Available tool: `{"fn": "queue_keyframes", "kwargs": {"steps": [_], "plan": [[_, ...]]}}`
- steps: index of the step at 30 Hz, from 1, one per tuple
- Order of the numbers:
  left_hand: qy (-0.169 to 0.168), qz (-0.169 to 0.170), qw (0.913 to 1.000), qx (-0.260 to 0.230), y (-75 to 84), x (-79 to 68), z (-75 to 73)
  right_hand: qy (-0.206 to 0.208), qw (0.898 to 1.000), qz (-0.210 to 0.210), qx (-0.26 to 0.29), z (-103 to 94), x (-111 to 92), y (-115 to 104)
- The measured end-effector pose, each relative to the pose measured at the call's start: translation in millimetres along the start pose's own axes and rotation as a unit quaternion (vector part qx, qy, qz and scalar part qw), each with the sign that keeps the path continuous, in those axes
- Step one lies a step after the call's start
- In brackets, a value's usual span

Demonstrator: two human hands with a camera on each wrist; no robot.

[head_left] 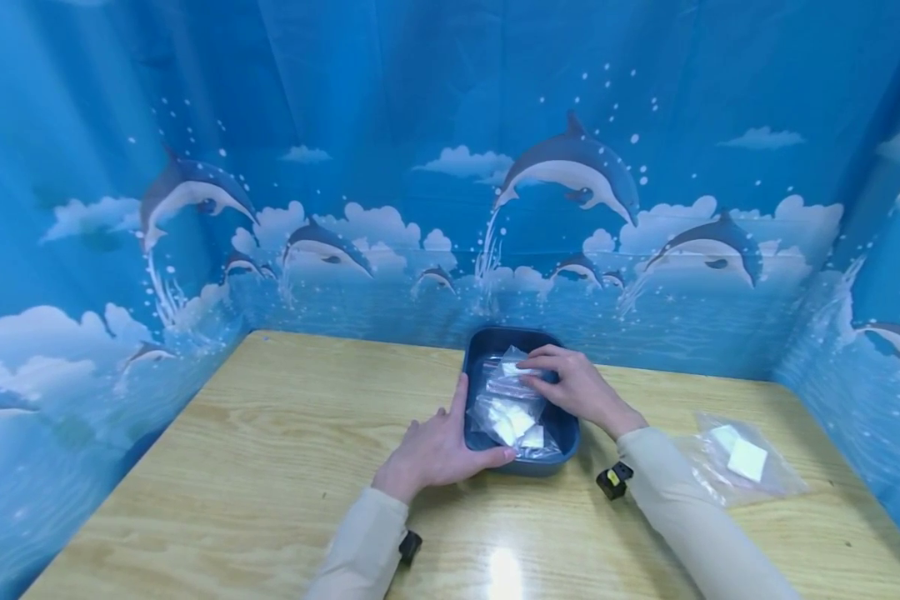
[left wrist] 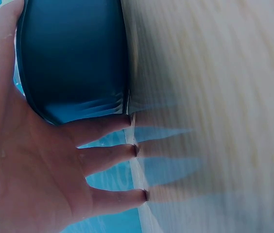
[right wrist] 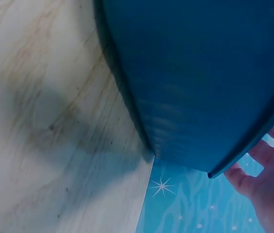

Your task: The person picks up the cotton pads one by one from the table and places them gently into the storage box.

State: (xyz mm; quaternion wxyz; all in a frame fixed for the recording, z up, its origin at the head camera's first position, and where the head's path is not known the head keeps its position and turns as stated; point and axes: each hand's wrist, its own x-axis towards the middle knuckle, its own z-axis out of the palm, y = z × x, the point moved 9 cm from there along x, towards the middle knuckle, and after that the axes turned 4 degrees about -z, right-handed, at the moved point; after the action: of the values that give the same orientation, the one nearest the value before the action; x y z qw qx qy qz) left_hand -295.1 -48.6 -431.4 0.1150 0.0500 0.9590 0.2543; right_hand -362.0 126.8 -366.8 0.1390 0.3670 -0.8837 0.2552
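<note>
A dark blue plastic bin (head_left: 562, 446) stands on the table with several clear zip bags (head_left: 506, 417) of white square pieces inside. My left hand (head_left: 438, 446) steadies its near left corner, the thumb over the near rim. In the left wrist view, the left hand's (left wrist: 44, 165) fingers are straight and spread, fingertips down at the tabletop. My right hand (head_left: 577, 387) reaches over the right rim and pinches a small zip bag (head_left: 512, 364) at the bin's far end. In the right wrist view, the bin wall (right wrist: 200, 87) hides most of the right hand's (right wrist: 273, 179) fingers.
More clear bags with white squares (head_left: 746, 458) lie on the table (head_left: 307, 417) to the right, beside the right forearm. A blue curtain (head_left: 420, 167) printed with dolphins hangs behind the table, close to the bin's far end. Black wrist cameras (head_left: 613, 481) sit under the sleeves.
</note>
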Motion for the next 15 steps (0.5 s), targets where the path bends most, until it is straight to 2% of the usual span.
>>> {"fn": "queue_keyframes", "kwargs": {"steps": [5,15], "plan": [[0.0,0.001,1.0,0.002,-0.5,1.1,0.3,-0.015,1.0,0.017,0.003,1.8,-0.1,2.4],[-0.003,0.004,1.0,-0.001,-0.9,0.8,0.6,0.006,1.0,-0.007,-0.007,-6.7,-5.7,-3.8]]}}
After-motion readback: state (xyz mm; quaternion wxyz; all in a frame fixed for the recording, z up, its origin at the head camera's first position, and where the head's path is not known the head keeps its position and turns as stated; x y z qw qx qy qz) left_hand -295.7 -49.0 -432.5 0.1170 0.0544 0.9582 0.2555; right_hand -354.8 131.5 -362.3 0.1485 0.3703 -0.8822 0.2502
